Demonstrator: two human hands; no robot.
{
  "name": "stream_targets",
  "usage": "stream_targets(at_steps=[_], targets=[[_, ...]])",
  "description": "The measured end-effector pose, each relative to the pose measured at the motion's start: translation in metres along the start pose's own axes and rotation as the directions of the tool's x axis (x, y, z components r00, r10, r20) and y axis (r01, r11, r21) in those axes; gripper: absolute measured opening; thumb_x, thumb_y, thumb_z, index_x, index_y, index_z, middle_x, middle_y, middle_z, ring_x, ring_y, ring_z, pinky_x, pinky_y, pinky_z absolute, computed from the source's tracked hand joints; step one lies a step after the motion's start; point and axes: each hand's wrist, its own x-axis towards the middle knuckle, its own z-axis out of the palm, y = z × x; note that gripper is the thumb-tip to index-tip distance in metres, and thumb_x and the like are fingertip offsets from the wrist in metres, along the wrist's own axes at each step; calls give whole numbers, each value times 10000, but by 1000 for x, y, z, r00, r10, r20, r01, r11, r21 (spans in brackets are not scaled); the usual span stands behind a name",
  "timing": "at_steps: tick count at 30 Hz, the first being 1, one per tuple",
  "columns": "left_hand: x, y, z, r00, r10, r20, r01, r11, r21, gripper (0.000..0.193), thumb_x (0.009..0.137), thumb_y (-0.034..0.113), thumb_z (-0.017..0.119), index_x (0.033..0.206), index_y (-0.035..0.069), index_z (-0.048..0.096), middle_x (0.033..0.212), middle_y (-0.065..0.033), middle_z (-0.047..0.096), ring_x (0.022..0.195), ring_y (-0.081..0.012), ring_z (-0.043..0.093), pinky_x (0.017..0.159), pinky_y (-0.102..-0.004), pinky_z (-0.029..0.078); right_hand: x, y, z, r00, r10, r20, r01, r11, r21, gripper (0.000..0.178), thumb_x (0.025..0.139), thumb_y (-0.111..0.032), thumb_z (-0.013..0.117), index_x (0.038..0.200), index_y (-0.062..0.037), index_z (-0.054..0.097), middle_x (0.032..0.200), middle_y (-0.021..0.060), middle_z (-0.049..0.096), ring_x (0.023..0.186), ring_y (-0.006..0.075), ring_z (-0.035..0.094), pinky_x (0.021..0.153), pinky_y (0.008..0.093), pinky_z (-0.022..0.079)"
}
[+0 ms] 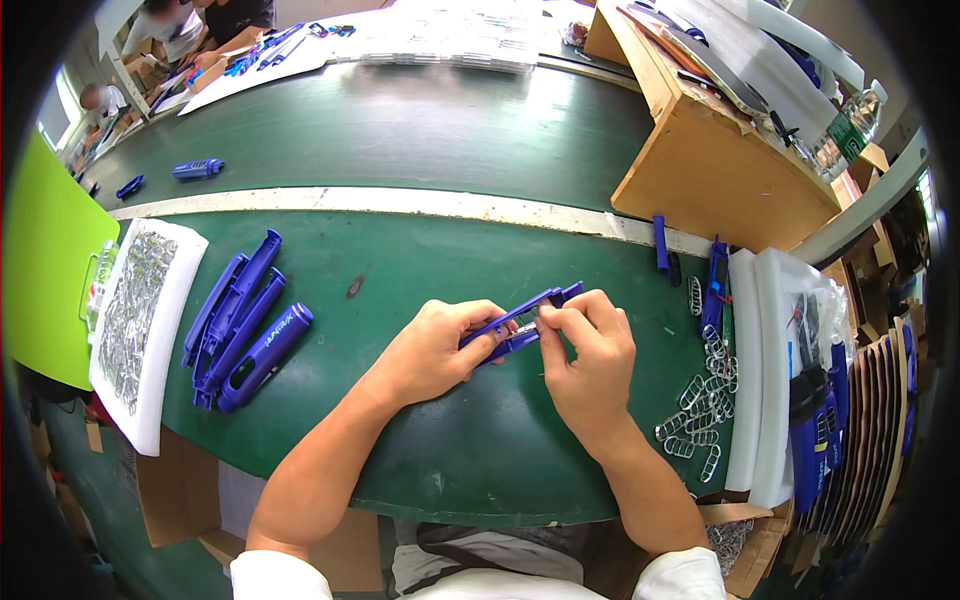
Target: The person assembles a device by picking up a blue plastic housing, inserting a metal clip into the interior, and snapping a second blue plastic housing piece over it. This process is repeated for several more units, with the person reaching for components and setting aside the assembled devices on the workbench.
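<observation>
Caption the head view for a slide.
Left hand holds a blue plastic housing while right hand presses a small metal part into it above the green table.

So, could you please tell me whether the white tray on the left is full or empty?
Full: the white tray is covered almost rim to rim with small silvery metal parts, so only its white border shows.

Bright overhead light, glare on green table [420, 130]; sharp centre, fisheye bending and dark vignette at rim.
</observation>
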Motion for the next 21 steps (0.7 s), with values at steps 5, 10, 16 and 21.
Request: stream_targets(at_steps=[5,10,16,21], targets=[[0,-2,1,995,-96,-33,93,990,-105,171,1035,66,610,1089,-56,716,810,-51,723,624,-58,598,547,-240,505,-1,-1,3,998,-68,18,69,995,-78,112,836,-48,815,932,-68,762,843,13,607,735,202,571,677,364,406],[0,-3,0,991,-131,-22,126,979,-162,156,1029,73,625,1070,-47,714,784,-29,700,624,-49,590,547,-247,511,-1,0,4,996,82,-22,-79,991,105,195,805,-34,842,981,-82,772,1040,33,596,848,203,562,740,363,422],[-3,3,3,996,-68,-51,64,995,-81,140,1014,63,630,1071,-30,718,727,-11,657,596,-47,566,532,-249,482,-6,4,10,977,182,-107,-159,968,195,151,820,-17,839,924,-110,780,1248,97,552,1034,241,574,827,369,469],[-4,1,2,994,88,-59,-85,995,47,194,927,18,644,1102,-35,707,770,-46,663,639,-79,574,595,-272,486,-3,5,6,988,152,-31,-131,923,361,113,835,47,804,871,-37,739,1318,132,558,922,212,669,801,344,533]])
